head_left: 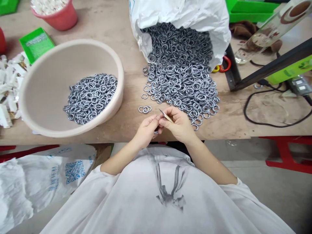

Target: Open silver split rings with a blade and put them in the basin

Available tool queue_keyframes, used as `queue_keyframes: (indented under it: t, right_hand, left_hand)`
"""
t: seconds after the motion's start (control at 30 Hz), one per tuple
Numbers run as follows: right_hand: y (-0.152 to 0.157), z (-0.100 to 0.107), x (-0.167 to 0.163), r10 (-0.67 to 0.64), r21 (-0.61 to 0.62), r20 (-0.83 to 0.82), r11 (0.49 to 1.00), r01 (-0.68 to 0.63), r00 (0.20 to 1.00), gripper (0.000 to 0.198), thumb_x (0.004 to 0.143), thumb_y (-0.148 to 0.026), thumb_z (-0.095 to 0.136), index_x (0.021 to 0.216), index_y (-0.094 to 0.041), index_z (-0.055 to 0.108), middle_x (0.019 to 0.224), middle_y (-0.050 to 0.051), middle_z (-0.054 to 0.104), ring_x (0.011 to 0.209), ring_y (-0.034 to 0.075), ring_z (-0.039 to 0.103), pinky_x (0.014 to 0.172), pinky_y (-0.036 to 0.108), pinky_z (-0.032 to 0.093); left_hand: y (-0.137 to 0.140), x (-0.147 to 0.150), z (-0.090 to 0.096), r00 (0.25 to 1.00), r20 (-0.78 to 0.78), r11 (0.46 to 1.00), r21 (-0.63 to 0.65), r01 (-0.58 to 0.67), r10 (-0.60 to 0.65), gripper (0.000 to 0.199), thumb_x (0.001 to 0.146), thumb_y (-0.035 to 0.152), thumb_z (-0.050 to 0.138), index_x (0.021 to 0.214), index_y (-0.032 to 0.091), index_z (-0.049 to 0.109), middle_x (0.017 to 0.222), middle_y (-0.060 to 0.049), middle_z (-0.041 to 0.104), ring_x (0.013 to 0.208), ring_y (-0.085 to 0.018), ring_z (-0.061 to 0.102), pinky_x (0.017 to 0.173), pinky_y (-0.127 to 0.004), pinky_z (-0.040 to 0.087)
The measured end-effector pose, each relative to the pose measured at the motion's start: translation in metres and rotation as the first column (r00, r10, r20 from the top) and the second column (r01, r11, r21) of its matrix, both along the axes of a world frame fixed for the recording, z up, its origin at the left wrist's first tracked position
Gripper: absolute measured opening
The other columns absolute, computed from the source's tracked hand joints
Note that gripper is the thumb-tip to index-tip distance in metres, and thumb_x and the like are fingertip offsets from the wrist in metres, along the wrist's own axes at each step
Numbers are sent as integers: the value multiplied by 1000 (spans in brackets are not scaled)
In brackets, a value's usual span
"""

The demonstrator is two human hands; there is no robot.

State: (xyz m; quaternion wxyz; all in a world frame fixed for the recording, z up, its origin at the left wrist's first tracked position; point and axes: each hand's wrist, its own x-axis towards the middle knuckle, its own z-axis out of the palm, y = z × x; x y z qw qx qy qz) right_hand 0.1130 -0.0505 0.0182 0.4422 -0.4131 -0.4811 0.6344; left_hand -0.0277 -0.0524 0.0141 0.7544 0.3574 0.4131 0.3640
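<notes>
My left hand [145,131] is closed near the table's front edge, and part of a grey ring [156,132] shows under its fingers. Against it works my right hand [179,126], wrapped round a slim knife-like tool [167,117] with a pale handle and a dark pointed tip. That tip points up and left. Just beyond my hands lie a few grey rings [145,109] in a short row. A big heap of the same rings [185,86] spills from a white sack [180,13] towards me. Fingers hide most of what my left hand grips.
A wide beige basin [31,120] holding many rings stands at left. Beyond it are a green tray [50,40] and a red tub [64,19]. White pieces [11,84] lie far left. At right are a black metal frame [235,85], a cable [246,112] and a clear bottle [265,35].
</notes>
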Motion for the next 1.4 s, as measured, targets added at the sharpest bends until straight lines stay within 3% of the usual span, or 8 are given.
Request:
queue_keyframes:
  t: [0.23,0.5,0.77,0.9,1.03,1.2,1.3,1.4]
  right_hand:
    - [-1,-7,7,-310,247,224,935,253,924,51,83,-73,59,83,-22,54,68,-3,52,59,12,48,56,27,39]
    - [-20,0,5,-318,535,549,844,-33,773,50,97,-62,46,73,-21,59,64,0,56,62,14,49,60,28,35]
    - [5,-15,16,-329,380,609,920,98,722,53,96,-64,44,65,-21,52,54,-3,46,53,13,42,55,28,30]
    - [24,-17,9,-295,364,658,930,50,693,39,97,-53,51,85,-20,66,71,1,63,65,16,54,63,28,37]
    - [40,-13,-14,-170,309,849,928,-209,499,26,92,-36,64,114,-23,69,108,7,71,95,24,63,76,31,41]
    - [51,-16,-31,-102,168,967,943,-287,232,25,96,-37,56,108,-22,73,108,13,68,89,27,64,71,33,40]
    - [52,-22,-25,-136,196,960,951,-240,244,25,97,-32,54,108,-19,71,108,14,66,88,27,63,71,34,39]
    - [48,-22,-12,-183,260,872,959,-114,454,17,95,-28,55,99,-17,68,98,10,65,88,24,59,74,33,40]
  left_hand:
    - [-1,-1,14,996,93,998,-56,17,-12,43,78,52,70,67,18,46,51,5,45,39,-3,27,35,-16,22]
    - [0,-2,13,989,122,984,-166,-61,82,34,75,40,71,70,20,44,47,8,42,36,-4,26,35,-15,22]
    - [-11,-10,20,979,187,992,-72,101,-86,47,78,53,71,62,18,45,46,5,43,35,-4,30,34,-16,25]
    - [-10,-23,21,975,217,995,-83,61,-42,44,78,49,73,61,18,47,47,5,45,34,-5,34,32,-17,32]
    - [-4,-45,13,987,151,994,-98,-48,63,30,78,42,73,75,16,59,53,4,54,37,-7,44,37,-21,46]
    - [1,-71,3,971,145,981,-72,-180,189,29,75,23,69,103,17,67,65,3,62,47,-9,54,46,-21,54]
    - [6,-75,-1,960,187,975,-112,-192,211,22,71,26,67,89,13,66,73,-1,65,54,-10,58,51,-23,58]
    - [10,-66,-4,960,184,971,-147,-186,212,26,72,37,69,79,14,61,76,-2,64,60,-11,61,53,-23,59]
